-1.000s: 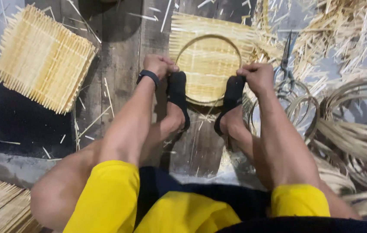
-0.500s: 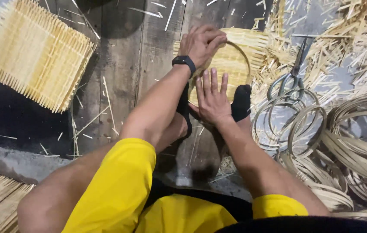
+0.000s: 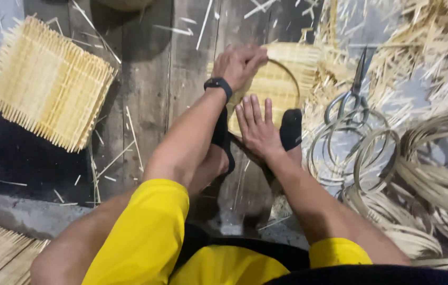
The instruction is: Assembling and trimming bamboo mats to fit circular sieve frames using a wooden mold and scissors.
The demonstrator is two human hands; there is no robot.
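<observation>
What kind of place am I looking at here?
Likely a bamboo-weaving workshop, worked on the floor. A woven mat lies on the floor planks, coiled hoops and shears sit to the right, and splinters are strewn about.

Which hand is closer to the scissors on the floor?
Right. The right hand lies flat on the woven mat, just left of the scissors. The left hand grips the mat's far edge, farther left.

Open planks (image 3: 145, 79) were left beside the mat (image 3: 282, 74); rightward, passage was blocked by shears (image 3: 353, 97), rings (image 3: 382, 153) and, seemingly, loose splints (image 3: 419, 47).
</observation>
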